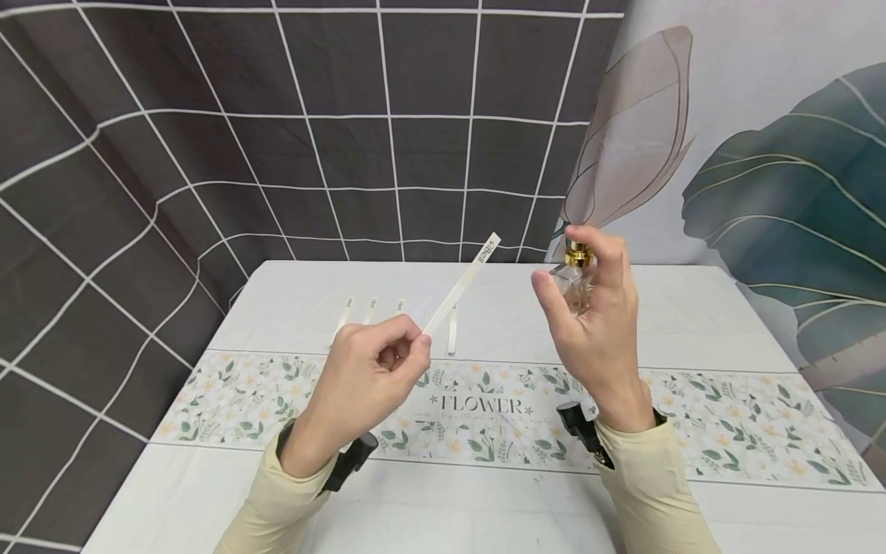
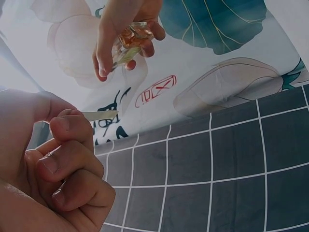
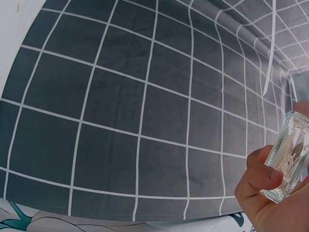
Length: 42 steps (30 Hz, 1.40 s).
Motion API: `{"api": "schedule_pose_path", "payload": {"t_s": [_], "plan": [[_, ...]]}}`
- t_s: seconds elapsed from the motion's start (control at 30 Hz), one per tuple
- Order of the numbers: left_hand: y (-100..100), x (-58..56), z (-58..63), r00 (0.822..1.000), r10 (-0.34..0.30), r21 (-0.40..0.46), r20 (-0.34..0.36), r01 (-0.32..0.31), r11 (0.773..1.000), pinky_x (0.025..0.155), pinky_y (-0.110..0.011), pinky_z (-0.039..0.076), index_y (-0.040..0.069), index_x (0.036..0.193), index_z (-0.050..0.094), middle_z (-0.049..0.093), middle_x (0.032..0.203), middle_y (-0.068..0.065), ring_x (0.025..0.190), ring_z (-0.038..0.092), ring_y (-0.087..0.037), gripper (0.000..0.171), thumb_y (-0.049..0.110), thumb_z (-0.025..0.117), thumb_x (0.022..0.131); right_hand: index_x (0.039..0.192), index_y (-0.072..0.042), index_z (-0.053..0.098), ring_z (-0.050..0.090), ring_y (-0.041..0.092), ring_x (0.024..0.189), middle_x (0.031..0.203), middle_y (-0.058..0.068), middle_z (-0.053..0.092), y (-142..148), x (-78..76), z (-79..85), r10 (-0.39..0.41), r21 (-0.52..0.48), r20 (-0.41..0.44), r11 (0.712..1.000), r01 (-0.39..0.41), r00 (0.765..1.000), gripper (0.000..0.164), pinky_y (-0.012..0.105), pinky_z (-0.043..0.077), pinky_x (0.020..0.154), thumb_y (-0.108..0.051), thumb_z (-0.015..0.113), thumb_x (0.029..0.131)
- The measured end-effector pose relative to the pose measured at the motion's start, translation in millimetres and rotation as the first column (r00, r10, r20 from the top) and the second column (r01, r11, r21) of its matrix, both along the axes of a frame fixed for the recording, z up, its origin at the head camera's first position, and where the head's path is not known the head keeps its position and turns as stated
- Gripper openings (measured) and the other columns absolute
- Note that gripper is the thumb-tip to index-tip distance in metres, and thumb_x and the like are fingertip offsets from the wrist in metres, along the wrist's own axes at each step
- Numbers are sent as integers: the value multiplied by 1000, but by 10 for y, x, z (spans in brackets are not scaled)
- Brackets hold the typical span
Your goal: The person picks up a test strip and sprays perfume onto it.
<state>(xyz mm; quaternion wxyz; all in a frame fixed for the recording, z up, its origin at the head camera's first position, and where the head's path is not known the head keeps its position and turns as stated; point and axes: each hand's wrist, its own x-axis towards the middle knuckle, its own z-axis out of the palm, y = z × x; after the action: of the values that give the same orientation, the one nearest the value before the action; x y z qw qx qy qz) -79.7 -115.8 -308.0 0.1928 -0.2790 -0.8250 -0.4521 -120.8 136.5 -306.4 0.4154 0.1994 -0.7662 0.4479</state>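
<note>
In the head view my left hand [image 1: 374, 369] pinches the lower end of a white perfume test strip [image 1: 460, 288] between thumb and index finger. The strip slants up to the right, with dark printing near its top. To its right, my right hand [image 1: 602, 331] grips a clear glass perfume bottle [image 1: 576, 291] with a gold neck. The index finger lies over the bottle's top. From the right wrist, the bottle's faceted base [image 3: 288, 159] shows between the fingers. The left wrist view has the strip's tip [image 2: 104, 115] poking past the fingers, apart from the bottle [image 2: 131, 41].
Several more test strips [image 1: 452, 332] lie spaced out on the white table [image 1: 311, 288] behind my left hand. A floral band lettered FLOWER [image 1: 481, 405] crosses the tabletop. Behind it hang a dark grid-patterned cloth [image 1: 346, 154] and a pale cloth with large leaves [image 1: 796, 177].
</note>
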Motion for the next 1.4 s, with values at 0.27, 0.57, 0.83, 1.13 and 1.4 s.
{"api": "schedule_pose_path", "payload": {"t_s": [0.27,0.57,0.83,1.13,1.4], "plan": [[3,3,3,1000,-1,1,3,1,1000,44,-17,22,16,69,61,39,53,13,47,28,3,25,1,62,89,135,-11,52,42,13,81,104,10,50,-1,-1,2,-5,-6,7,1000,5,1000,44,22,33,66,-22,68,94],[7,5,4,1000,-12,6,-2,12,1000,44,-17,23,16,69,61,39,53,13,47,29,2,25,0,62,89,134,-11,52,42,13,80,106,-9,46,-7,-2,7,-4,-13,11,1000,4,1000,44,22,33,65,-19,68,93],[8,7,4,1000,-15,10,-1,15,1000,44,-17,22,16,69,61,38,53,13,47,29,2,25,0,62,88,133,-6,52,43,12,82,103,19,50,-10,-13,-8,11,-4,-3,1000,-11,1000,45,23,36,70,-18,68,93],[2,7,4,1000,-11,3,-4,11,1000,44,-17,22,16,70,61,39,53,13,47,29,3,25,1,62,89,133,-10,53,42,16,82,102,16,50,-22,-26,-16,7,-18,2,1000,-7,1000,45,25,35,74,-15,70,91],[2,6,2,1000,-12,4,-4,12,1000,44,-17,23,16,70,61,39,53,13,47,29,2,24,1,62,89,132,-9,53,42,15,82,102,17,50,-18,-19,-11,3,-14,-1,1000,-3,1000,45,25,35,74,-14,70,91]]}}
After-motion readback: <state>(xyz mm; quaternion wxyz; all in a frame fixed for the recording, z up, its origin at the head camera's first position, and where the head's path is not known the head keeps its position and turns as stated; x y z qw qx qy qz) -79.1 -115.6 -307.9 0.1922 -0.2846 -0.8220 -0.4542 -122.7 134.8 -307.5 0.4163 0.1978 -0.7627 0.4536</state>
